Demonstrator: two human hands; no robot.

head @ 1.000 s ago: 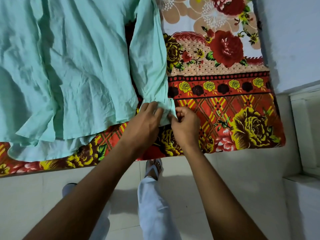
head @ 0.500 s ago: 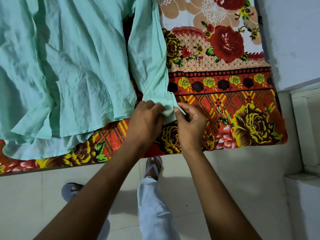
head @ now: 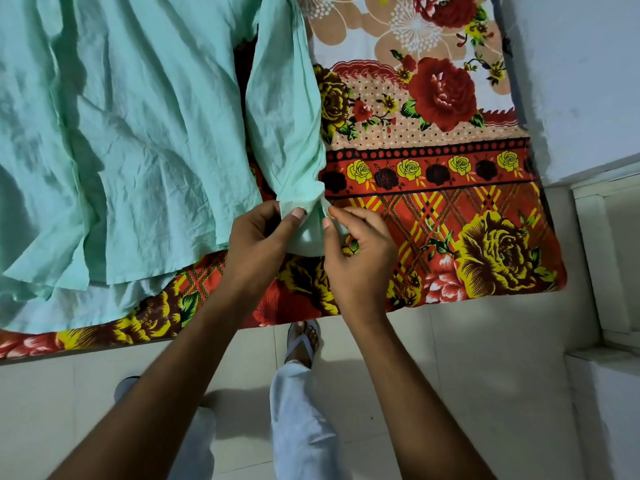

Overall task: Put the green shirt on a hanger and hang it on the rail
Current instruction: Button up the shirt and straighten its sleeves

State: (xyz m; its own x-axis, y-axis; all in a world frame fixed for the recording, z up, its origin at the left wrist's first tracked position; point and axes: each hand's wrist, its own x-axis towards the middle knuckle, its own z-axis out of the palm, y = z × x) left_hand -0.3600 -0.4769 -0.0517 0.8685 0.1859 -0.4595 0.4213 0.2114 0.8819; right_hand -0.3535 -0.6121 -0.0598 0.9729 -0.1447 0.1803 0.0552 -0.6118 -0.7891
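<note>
From your head view, the one camera you have, your two hands have closed in on the cuff of the near sleeve since a second ago: then they were only meeting at its end low on the bed's front edge, and now the cuff is lifted slightly and bunched between them, with the fabric above it gathered into a tight fold. I take that to mean you are straightening or unrolling the sleeve end, which is preparation only; no hanger and no rail appear anywhere in this view, so the hanging itself has not begun. Your left hand is closed on the cuff, thumb pressed over the front of the cloth and the fingers wrapped behind it. Your right hand pinches the other side of the same cuff between thumb and forefinger, the remaining fingers curled loosely into the palm. The green shirt lies spread flat across the left part of the floral bedsheet, its hem hanging just over the bed's front edge at the left, and the sleeve runs down its right side toward that same edge. So the piece you hold sits directly between your hands, touching both, while the body of the shirt lies to the left of your left hand.
</note>
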